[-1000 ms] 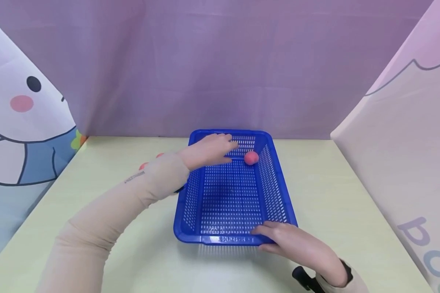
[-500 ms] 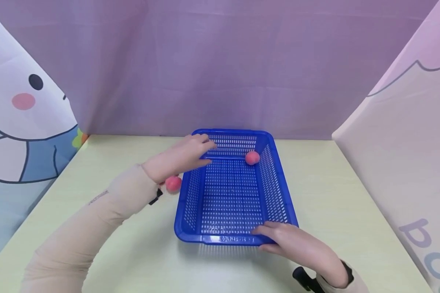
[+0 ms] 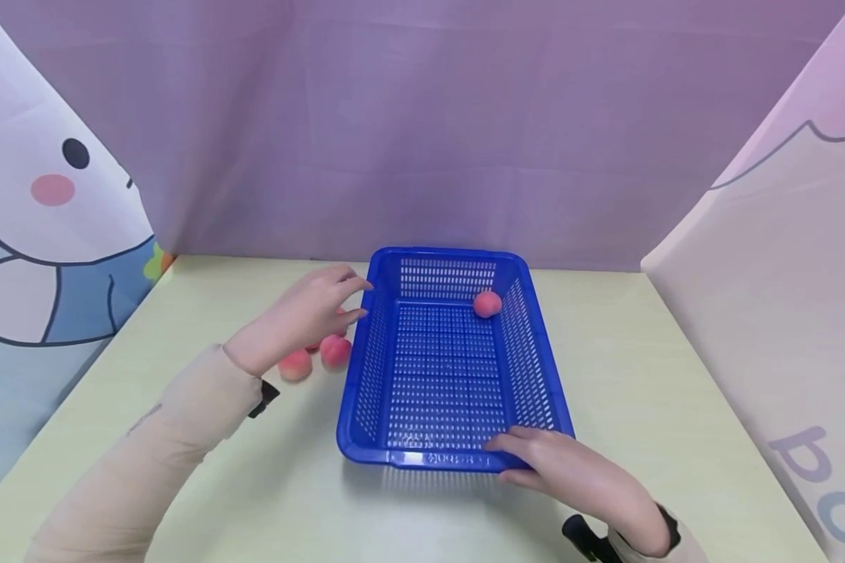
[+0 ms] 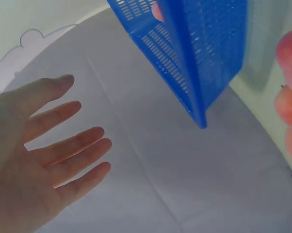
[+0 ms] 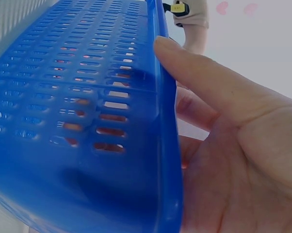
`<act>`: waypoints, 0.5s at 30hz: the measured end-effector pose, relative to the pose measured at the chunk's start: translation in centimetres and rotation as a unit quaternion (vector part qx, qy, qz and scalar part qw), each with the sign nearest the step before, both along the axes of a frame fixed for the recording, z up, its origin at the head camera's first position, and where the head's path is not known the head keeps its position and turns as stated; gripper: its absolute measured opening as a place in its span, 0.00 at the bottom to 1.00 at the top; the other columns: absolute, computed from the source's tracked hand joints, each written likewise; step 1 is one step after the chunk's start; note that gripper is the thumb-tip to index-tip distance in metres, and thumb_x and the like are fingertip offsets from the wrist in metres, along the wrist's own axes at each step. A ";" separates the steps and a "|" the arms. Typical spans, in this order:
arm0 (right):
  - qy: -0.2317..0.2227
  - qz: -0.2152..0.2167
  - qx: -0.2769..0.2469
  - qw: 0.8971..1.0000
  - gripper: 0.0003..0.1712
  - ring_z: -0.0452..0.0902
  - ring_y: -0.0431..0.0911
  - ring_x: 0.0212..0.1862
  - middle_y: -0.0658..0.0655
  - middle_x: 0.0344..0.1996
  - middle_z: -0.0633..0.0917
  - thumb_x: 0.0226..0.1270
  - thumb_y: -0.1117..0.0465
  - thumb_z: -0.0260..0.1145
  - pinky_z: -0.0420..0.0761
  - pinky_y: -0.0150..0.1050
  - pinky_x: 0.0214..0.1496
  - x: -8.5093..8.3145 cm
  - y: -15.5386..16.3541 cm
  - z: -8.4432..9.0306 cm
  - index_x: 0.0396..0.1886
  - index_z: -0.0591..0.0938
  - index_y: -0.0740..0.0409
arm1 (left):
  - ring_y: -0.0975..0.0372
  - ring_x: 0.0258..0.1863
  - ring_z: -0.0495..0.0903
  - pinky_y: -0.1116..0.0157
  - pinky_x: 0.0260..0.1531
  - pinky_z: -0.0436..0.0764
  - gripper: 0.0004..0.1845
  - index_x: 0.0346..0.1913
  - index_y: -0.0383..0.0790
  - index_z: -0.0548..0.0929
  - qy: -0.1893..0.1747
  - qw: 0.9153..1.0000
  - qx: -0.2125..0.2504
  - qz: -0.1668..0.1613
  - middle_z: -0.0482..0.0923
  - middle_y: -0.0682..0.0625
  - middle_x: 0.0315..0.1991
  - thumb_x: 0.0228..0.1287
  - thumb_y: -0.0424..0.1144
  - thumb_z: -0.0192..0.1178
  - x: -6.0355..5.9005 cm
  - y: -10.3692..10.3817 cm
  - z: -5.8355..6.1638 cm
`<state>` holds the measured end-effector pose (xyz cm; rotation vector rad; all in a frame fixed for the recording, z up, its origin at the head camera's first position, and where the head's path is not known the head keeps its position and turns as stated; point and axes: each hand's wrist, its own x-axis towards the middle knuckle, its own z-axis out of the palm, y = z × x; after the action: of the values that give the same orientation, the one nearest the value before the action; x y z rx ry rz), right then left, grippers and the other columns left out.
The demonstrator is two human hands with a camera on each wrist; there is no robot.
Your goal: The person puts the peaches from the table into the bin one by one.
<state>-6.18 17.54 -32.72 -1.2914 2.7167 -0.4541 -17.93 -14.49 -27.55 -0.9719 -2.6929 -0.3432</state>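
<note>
A blue perforated plastic basket holds one pink peach at its far right. My right hand grips the basket's near right corner; in the right wrist view the thumb lies against one side of the rim, with fingers showing behind the wall. Just left of the basket, my left hand hovers with its fingers spread and nothing in them. Beneath it lie several more peaches, including a paler one and a pinker one, others partly hidden by the hand. The left wrist view has peaches along its right edge.
The basket stands on a pale yellow table. Behind rises a purple cloth backdrop. Printed cartoon panels flank the table, one at left and one at right. Black straps show at both wrists.
My left hand has drawn back leftward from above the basket to over the peaches beside it, uncovering some of them. The right hand and basket have stayed put.
</note>
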 end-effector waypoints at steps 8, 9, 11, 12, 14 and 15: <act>0.000 -0.001 0.000 1.000 0.15 0.77 0.39 0.36 0.48 0.34 0.80 0.56 0.57 0.62 0.77 0.32 0.37 0.0 0.0 0.0 0.44 0.78 0.56 | 0.52 0.36 0.76 0.58 0.38 0.77 0.15 0.42 0.30 0.79 0.027 0.999 0.026 0.018 0.76 0.41 0.35 0.50 0.34 0.63 0.3 -2.1 -1.9; -0.001 -0.001 0.000 1.000 0.15 0.77 0.39 0.36 0.48 0.34 0.80 0.56 0.58 0.62 0.77 0.32 0.37 0.0 0.0 0.0 0.44 0.78 0.55 | 0.52 0.36 0.76 0.58 0.37 0.77 0.15 0.41 0.30 0.79 0.031 0.999 0.028 0.018 0.76 0.41 0.35 0.49 0.34 0.64 0.4 -2.4 -2.2; -0.004 -0.001 0.001 1.000 0.15 0.77 0.39 0.36 0.48 0.34 0.80 0.56 0.57 0.62 0.77 0.32 0.36 0.0 -0.1 0.0 0.44 0.78 0.55 | 0.52 0.35 0.77 0.58 0.36 0.77 0.15 0.40 0.31 0.80 0.035 0.999 0.029 0.020 0.76 0.41 0.35 0.49 0.35 0.64 0.5 -2.8 -2.7; -0.004 -0.001 0.002 1.000 0.15 0.77 0.39 0.36 0.48 0.34 0.80 0.56 0.57 0.62 0.77 0.32 0.36 0.0 -0.1 0.0 0.44 0.78 0.55 | 0.52 0.35 0.77 0.58 0.36 0.77 0.14 0.39 0.31 0.80 0.037 0.999 0.030 0.018 0.77 0.41 0.34 0.49 0.35 0.64 0.5 -3.0 -2.9; -0.005 -0.002 0.003 1.000 0.15 0.76 0.39 0.36 0.48 0.34 0.80 0.56 0.57 0.62 0.77 0.32 0.36 0.0 -0.1 0.0 0.44 0.78 0.55 | 0.52 0.34 0.77 0.58 0.35 0.78 0.13 0.39 0.32 0.80 0.039 0.999 0.030 0.018 0.77 0.41 0.34 0.49 0.35 0.64 0.6 -3.3 -3.4; -0.005 -0.002 0.004 1.000 0.15 0.76 0.39 0.36 0.48 0.34 0.80 0.56 0.56 0.62 0.77 0.32 0.36 0.0 -0.1 0.0 0.44 0.78 0.55 | 0.52 0.34 0.77 0.57 0.35 0.78 0.13 0.38 0.32 0.80 0.041 0.999 0.030 0.018 0.77 0.41 0.34 0.49 0.34 0.65 0.6 -3.5 -3.6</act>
<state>-6.15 17.45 -32.74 -1.2800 2.7104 -0.4495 -17.29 -17.99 -31.17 -0.8995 -2.6073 -0.3671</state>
